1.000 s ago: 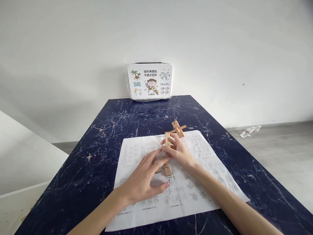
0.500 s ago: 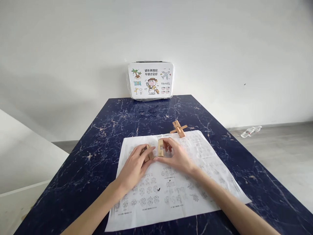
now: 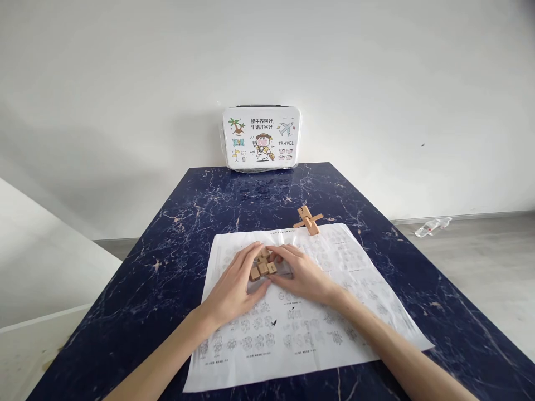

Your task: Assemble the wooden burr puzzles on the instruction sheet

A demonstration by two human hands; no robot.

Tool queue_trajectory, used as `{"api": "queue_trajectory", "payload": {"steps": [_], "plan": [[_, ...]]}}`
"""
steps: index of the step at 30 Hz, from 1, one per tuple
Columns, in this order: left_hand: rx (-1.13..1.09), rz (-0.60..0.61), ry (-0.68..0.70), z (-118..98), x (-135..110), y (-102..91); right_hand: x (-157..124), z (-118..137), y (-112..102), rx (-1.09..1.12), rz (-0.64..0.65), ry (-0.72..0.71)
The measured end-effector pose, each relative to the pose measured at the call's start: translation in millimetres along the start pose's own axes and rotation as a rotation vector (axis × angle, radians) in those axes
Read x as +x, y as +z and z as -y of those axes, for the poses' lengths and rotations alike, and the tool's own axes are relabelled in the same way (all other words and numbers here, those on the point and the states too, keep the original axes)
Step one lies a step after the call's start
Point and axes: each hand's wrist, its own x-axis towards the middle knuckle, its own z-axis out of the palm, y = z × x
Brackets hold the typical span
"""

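Observation:
Between my two hands sits a cluster of small notched wooden puzzle blocks (image 3: 263,268), on or just above the printed sheet (image 3: 317,345). My left hand (image 3: 238,281) curls around the cluster from the left, its fingers over the far side and its thumb at the near side. From the right, my right hand (image 3: 300,274) closes on the same blocks with fingertips and thumb. Parts of the blocks are covered by my fingers. Beyond my right hand, a cross-shaped wooden puzzle piece (image 3: 308,221) with a black mark rests at the sheet's far edge.
A white case (image 3: 262,139) with cartoon prints and clear wrapping stands against the wall at the table's far end. The dark blue marbled table (image 3: 167,250) runs beneath everything. On the floor at right lies a clear plastic bottle (image 3: 433,226).
The notched block that my right hand held apart has moved left against the blocks in my left hand. Both hands are now around one joined cluster. The cross-shaped piece stays put.

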Motion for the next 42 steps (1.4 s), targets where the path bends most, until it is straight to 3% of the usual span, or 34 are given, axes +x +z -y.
{"api": "queue_trajectory", "payload": {"steps": [5, 9, 13, 19, 22, 25, 30, 34, 42], "plan": [[0.021, -0.041, 0.010, 2.2, 1.1, 2.2, -1.7, 5.6, -0.3, 0.133, 0.075, -0.033], [0.043, -0.082, -0.013, 9.1, 2.6, 5.9, -0.3, 6.6, 2.1, 0.146, 0.018, -0.017], [0.173, -0.191, -0.054, 30.9, 2.7, 5.3, 0.5, 4.2, 4.2, 0.144, -0.025, 0.005], [0.443, -0.316, -0.216, 68.4, 4.6, -11.4, 0.6, 2.6, 5.7, 0.142, -0.035, 0.026], [0.494, -0.395, -0.187, 61.7, 8.5, -18.3, 0.8, 2.3, 6.3, 0.161, -0.039, 0.035], [0.471, -0.451, -0.050, 38.3, 11.6, -20.8, 1.0, 2.2, 6.4, 0.161, -0.044, 0.033], [0.273, -0.226, 0.100, 2.0, 8.1, -14.8, 3.0, 1.7, 6.3, 0.167, -0.077, 0.051], [0.167, -0.016, 0.161, -5.8, 4.1, -8.5, 5.8, -1.8, 5.7, 0.245, -0.199, 0.115], [0.142, -0.024, 0.123, 0.7, 5.0, -7.3, 8.9, -15.6, -0.1, 0.465, -0.428, 0.237]]}}
